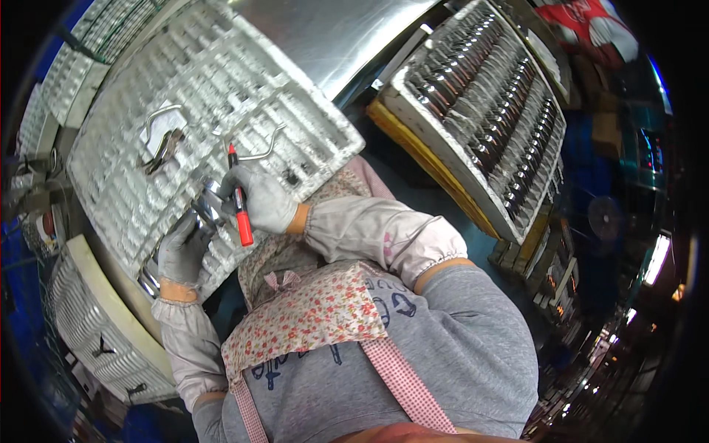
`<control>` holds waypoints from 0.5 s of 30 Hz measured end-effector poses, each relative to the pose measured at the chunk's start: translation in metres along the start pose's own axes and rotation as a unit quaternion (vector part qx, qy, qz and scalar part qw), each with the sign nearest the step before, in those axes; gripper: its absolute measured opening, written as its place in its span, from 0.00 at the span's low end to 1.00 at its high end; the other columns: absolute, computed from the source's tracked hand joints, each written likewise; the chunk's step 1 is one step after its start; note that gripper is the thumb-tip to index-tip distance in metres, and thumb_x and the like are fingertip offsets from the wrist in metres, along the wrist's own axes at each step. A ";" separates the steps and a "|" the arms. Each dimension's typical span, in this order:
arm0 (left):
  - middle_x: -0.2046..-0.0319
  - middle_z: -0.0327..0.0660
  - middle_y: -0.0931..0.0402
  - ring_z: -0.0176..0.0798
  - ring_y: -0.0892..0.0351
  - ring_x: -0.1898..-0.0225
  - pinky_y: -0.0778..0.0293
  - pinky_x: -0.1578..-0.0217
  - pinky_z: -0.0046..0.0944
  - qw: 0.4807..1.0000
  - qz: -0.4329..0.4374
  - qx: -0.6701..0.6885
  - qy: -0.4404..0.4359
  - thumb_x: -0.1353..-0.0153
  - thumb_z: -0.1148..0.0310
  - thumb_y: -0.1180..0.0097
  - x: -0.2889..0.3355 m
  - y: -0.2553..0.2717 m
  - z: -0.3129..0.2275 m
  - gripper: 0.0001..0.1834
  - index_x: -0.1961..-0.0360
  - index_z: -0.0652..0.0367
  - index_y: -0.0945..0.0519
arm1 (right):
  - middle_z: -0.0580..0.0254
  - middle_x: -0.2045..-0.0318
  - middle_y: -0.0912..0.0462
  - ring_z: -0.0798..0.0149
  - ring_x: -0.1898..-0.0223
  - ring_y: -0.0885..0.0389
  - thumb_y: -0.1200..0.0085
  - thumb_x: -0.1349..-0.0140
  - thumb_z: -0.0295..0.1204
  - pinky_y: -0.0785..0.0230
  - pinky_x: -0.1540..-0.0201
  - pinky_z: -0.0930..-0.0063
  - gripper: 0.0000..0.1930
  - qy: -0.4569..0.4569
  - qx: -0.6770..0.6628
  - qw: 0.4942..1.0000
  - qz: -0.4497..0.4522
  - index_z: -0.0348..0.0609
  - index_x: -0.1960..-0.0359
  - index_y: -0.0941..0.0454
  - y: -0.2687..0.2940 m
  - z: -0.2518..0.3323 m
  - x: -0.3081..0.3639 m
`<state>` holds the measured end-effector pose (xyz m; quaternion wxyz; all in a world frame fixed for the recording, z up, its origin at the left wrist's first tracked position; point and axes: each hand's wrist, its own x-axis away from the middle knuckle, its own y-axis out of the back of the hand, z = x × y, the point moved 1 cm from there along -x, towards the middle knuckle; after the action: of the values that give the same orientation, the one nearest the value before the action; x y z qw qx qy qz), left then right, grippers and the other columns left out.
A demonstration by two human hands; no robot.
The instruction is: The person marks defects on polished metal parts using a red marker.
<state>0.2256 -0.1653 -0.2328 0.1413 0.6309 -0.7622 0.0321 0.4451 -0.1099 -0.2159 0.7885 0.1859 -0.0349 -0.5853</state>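
Observation:
Over a white ridged foam tray, both of my gloved hands are at work. My right hand is closed around a red marker, whose red tip end points away from me. My left hand grips a shiny metal piece, which lies between the two hands; its exact shape is partly hidden by my fingers. Just beyond my right hand, a bent metal rod rests on the tray. Farther left are another curved rod, a white scrap and some dark metal pieces.
To the right stands a second white tray with rows of shiny metal parts, above a yellow tray. Another ridged white tray is at lower left. A bare metal surface lies beyond. Someone's red garment shows at upper right.

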 end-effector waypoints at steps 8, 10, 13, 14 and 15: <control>0.63 0.45 0.25 0.40 0.23 0.62 0.28 0.53 0.41 0.923 -0.065 0.322 0.198 0.39 0.71 0.49 -0.010 -0.018 -0.025 0.14 0.55 0.69 0.28 | 0.56 0.70 0.22 0.61 0.69 0.22 0.37 0.53 0.29 0.31 0.65 0.68 0.15 0.011 -0.090 0.995 -0.036 0.41 0.65 0.27 0.004 -0.006 0.006; 0.64 0.43 0.25 0.40 0.24 0.64 0.28 0.53 0.42 0.932 -0.074 0.292 0.202 0.38 0.69 0.49 0.001 -0.015 -0.026 0.14 0.55 0.68 0.28 | 0.58 0.71 0.23 0.62 0.71 0.24 0.37 0.52 0.29 0.31 0.66 0.69 0.15 -0.004 -0.094 0.995 -0.040 0.41 0.65 0.28 0.006 -0.002 0.008; 0.60 0.40 0.25 0.41 0.24 0.59 0.32 0.49 0.52 0.944 -0.032 0.326 -0.042 0.35 0.61 0.51 0.014 -0.003 -0.052 0.20 0.47 0.62 0.30 | 0.59 0.72 0.22 0.65 0.71 0.23 0.36 0.52 0.29 0.31 0.66 0.71 0.15 -0.050 -0.146 0.988 -0.030 0.41 0.64 0.28 0.011 -0.002 0.007; 0.59 0.38 0.24 0.41 0.24 0.58 0.33 0.48 0.55 0.926 -0.057 0.369 -0.057 0.35 0.58 0.52 0.016 0.004 -0.062 0.22 0.44 0.59 0.31 | 0.59 0.72 0.22 0.65 0.71 0.23 0.36 0.52 0.29 0.31 0.66 0.71 0.15 -0.052 -0.142 0.988 -0.037 0.41 0.64 0.28 0.014 -0.003 0.008; 0.57 0.34 0.24 0.42 0.25 0.55 0.37 0.45 0.61 0.853 -0.050 0.514 -0.080 0.33 0.56 0.58 0.023 0.007 -0.075 0.24 0.39 0.53 0.35 | 0.59 0.71 0.22 0.65 0.70 0.23 0.36 0.52 0.28 0.31 0.65 0.71 0.15 -0.056 -0.145 0.987 -0.034 0.41 0.64 0.28 0.012 -0.004 0.007</control>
<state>0.2284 -0.1685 -0.1545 -0.2631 0.6512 -0.6131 0.3617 0.4598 -0.1122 -0.2167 0.7836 0.0373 0.0130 -0.6200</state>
